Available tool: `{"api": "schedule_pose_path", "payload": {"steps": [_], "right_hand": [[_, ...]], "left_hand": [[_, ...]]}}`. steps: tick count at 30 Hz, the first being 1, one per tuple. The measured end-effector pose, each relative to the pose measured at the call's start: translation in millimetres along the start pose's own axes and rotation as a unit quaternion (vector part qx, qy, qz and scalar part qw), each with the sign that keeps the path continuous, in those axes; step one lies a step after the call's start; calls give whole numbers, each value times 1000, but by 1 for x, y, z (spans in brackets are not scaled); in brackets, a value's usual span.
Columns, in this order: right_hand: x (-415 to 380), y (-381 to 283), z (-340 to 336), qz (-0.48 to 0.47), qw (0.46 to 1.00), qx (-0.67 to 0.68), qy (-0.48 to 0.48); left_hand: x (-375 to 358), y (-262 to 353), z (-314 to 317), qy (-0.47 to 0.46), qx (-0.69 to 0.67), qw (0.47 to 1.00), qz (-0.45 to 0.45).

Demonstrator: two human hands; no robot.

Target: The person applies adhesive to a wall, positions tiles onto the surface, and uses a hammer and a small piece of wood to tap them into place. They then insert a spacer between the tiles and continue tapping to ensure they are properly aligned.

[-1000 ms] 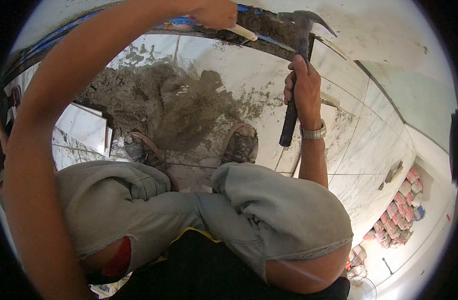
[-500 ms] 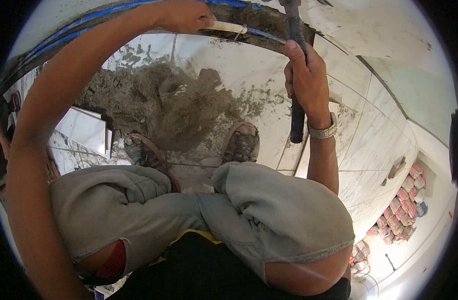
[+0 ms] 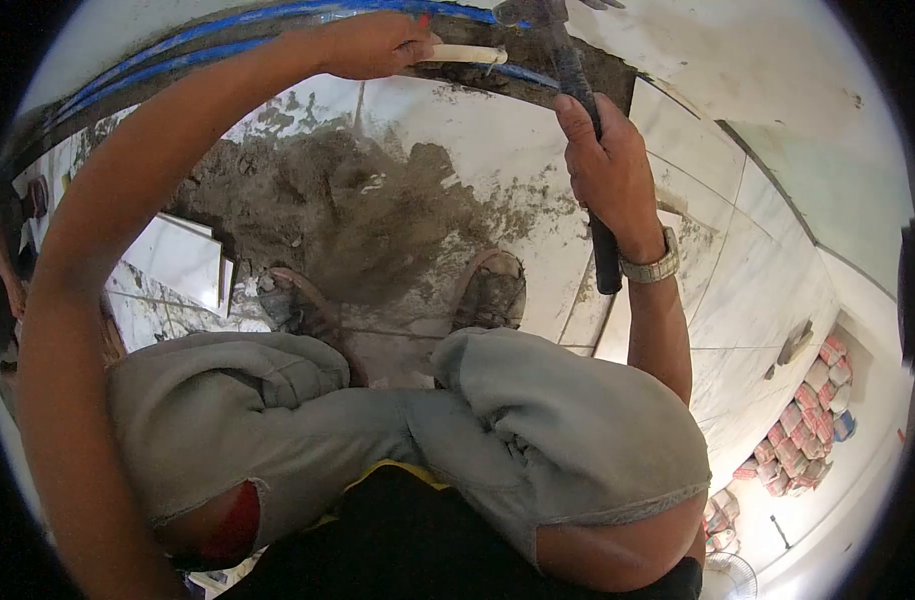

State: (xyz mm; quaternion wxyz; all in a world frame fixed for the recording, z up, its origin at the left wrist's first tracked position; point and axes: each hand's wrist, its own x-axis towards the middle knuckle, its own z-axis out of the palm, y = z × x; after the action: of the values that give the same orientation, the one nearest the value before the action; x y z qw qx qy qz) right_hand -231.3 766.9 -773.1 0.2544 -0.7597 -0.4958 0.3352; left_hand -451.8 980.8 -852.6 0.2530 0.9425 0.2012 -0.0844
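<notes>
My left hand [image 3: 372, 45] is closed around a short cream-coloured tube [image 3: 469, 54], which reaches out to the right along a dark channel at the wall's foot. A bit of something red shows at its fingers. Blue pipes [image 3: 202, 36] run along that channel, one continuing past the tube. My right hand [image 3: 619, 175] grips a hammer [image 3: 573, 80] by its dark handle. The hammer's head, at the top edge, lies above and right of the tube, apart from it.
Wet grey mortar [image 3: 327, 210] is spread over the white floor between the channel and my sandalled feet [image 3: 489, 290]. White tiles [image 3: 182, 262] are stacked at the left. Red-and-white bags [image 3: 799, 430] are piled far right, near a fan [image 3: 727, 575]. Another person's arm [image 3: 7, 265] shows at the left edge.
The hammer has tilted, its head coming left and down into view near the tube. My right hand has lowered slightly. My left hand and the tube have shifted slightly right.
</notes>
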Motion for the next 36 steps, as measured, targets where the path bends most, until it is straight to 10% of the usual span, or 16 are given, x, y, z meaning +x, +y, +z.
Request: {"api": "schedule_pose_path", "payload": {"steps": [5, 17, 23, 36], "right_hand": [[8, 37, 15, -83, 995, -35, 39], [-2, 4, 23, 48, 978, 195, -54], [-2, -9, 50, 57, 974, 206, -76], [8, -39, 55, -6, 979, 197, -58]], "left_hand": [[8, -15, 22, -18, -17, 1000, 19], [-56, -75, -50, -127, 30, 987, -95], [-75, -105, 13, 58, -3, 998, 20], [-80, -99, 13, -20, -50, 998, -31]]}}
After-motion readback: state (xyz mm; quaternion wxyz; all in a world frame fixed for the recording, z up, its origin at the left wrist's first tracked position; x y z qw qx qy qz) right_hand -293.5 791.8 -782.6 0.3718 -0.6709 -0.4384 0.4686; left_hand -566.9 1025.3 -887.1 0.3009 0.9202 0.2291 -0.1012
